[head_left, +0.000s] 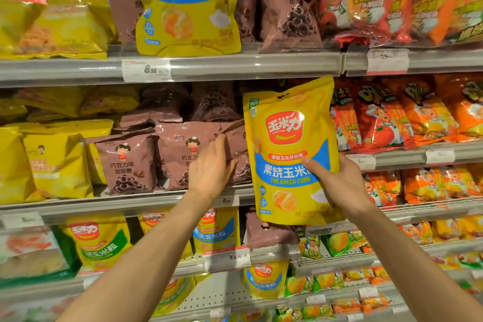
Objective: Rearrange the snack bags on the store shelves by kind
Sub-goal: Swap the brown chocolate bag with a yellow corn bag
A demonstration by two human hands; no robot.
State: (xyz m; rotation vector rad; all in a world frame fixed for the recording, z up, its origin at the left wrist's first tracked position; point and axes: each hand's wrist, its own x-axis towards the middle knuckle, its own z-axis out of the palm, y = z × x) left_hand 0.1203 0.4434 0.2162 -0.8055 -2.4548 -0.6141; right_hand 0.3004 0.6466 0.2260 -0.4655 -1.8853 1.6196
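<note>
Both forearms enter from the bottom edge, nearest the camera, reaching up toward the middle shelf. Right hand (339, 183) grips a yellow-and-blue baked corn bag (290, 149) at its right edge, thumb across the front; bag is upright, long axis vertical, held in front of the shelf edge and not resting on it. Left hand (211, 167) lies with fingers straight, flat against the brown chocolate ring bags (125, 162) on the middle shelf (78, 202), holding nothing, just left of the held bag. Key relation: the matching corn bags lie away from this shelf level. One same-kind bag (183, 5) stands on the shelf above, up and left of the right hand, among brown bags; a row of corn bags (217, 230) sits on the shelf below, down and left, directly under the left hand. Judgement: the held bag is out of place beside the brown ones; the lower row looks the likelier destination, and the right hand, already carrying it, need only drop and shift left.
</note>
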